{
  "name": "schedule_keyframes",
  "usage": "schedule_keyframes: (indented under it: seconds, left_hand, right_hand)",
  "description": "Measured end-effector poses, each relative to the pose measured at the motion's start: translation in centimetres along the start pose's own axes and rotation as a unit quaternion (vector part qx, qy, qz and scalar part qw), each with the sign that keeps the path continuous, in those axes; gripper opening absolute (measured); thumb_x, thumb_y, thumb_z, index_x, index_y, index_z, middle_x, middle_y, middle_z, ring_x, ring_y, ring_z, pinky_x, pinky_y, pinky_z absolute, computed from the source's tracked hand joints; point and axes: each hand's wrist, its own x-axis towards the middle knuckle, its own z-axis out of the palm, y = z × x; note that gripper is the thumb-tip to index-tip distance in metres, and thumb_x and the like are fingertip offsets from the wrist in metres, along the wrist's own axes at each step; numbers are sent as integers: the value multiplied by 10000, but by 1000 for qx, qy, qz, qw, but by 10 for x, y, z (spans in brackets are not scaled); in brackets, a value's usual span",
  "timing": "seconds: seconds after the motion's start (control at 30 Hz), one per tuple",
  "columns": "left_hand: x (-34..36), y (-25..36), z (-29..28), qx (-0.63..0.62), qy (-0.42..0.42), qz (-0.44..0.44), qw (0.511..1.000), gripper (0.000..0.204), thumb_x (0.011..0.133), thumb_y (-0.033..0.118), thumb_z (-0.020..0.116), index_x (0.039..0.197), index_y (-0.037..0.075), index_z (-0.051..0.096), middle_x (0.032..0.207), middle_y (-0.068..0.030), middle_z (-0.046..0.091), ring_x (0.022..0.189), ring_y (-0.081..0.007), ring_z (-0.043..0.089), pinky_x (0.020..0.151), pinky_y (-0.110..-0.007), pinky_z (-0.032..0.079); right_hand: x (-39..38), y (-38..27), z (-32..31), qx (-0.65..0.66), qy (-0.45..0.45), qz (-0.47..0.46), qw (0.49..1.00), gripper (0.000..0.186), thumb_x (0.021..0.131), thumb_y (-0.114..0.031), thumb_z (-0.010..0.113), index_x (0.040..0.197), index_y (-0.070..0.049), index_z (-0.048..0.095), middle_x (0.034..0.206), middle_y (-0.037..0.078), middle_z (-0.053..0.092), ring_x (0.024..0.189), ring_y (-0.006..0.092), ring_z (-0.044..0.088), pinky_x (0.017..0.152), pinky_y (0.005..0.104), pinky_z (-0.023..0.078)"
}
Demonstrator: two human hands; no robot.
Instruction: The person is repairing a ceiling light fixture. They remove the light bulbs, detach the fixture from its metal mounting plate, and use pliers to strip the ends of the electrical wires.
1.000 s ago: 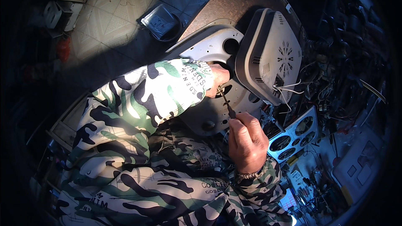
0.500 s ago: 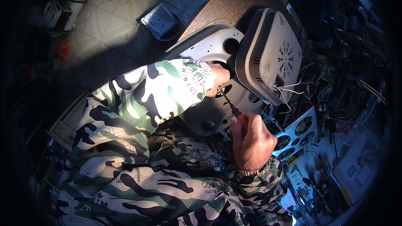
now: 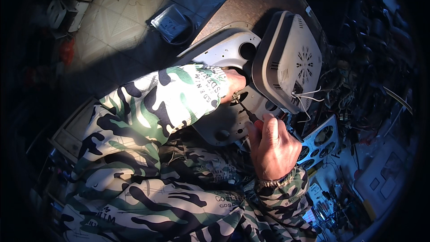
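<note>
My right hand (image 3: 275,145) is wrapped round the red handle of a screwdriver (image 3: 253,120). Its dark shaft slants up and left to the edge of an opening in a grey metal housing (image 3: 210,123) with several round holes. Right at that opening is my left hand (image 3: 234,83), bent inward, its fingers mostly hidden by the housing and the sleeve. Whether those fingers grip anything cannot be seen. Leaning beside the housing on the right is a beige vented cover (image 3: 298,58), with white wires (image 3: 309,95) sticking out of its lower part.
Under the housing's far end is a brown tabletop (image 3: 251,4). A bin with a clear plastic bag (image 3: 170,22) stands on the tiled floor (image 3: 118,6) beyond. Tangled cables and parts fill the right side, near a panel with round openings (image 3: 323,136) and a pale plastic case (image 3: 387,175).
My right hand has shifted slightly right and its fingers have turned and loosened a little on the screwdriver handle. The left hand stays at the opening.
</note>
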Motion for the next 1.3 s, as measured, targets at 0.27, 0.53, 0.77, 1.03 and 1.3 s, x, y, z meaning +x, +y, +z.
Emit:
schedule_keyframes:
  seconds: [0.27, 0.53, 0.77, 1.03, 1.3]
  left_hand:
    - [1, -5, 1, 4, -37, 7, 999, 259, 721, 18, 753, 969, -26, 696, 967, -248, 733, 1017, -400, 718, 832, -471, 579]
    - [0, -2, 0, 15, -19, -15, 1000, 237, 763, 0, 693, 997, -31, 706, 1001, -234, 742, 1047, -398, 715, 859, -470, 580]
    - [-1, 2, -3, 24, -43, -31, 998, 259, 797, 37, 718, 1046, -32, 703, 1042, -234, 739, 1090, -401, 702, 889, -470, 576]
    - [2, 4, -4, 38, -68, -46, 996, 327, 800, 88, 782, 1075, -55, 681, 1027, -250, 732, 1089, -401, 701, 895, -467, 574]
    - [-14, -7, 26, 31, 136, 26, 990, 367, 794, 25, 772, 1134, -53, 661, 1112, -226, 689, 1102, -427, 670, 931, -461, 575]
  right_hand:
    - [5, -1, 4, 34, 36, -51, 997, 285, 814, -37, 819, 1061, -26, 678, 925, 136, 667, 760, 286, 713, 633, 378, 560]
    - [4, 9, 9, 66, 54, -79, 993, 357, 769, -36, 806, 1108, -64, 700, 959, 125, 656, 771, 292, 687, 613, 384, 567]
    - [1, 15, 7, 58, 60, -107, 991, 326, 791, -56, 826, 1086, -25, 690, 905, 113, 640, 759, 284, 692, 608, 395, 562]
    - [-12, 18, 8, 106, 79, -36, 991, 269, 783, -12, 831, 1016, -26, 697, 836, 125, 624, 691, 306, 682, 596, 399, 549]
    - [-46, 33, 3, 183, 143, 37, 972, 329, 742, -57, 903, 971, -6, 672, 854, 145, 661, 715, 300, 699, 654, 350, 559]
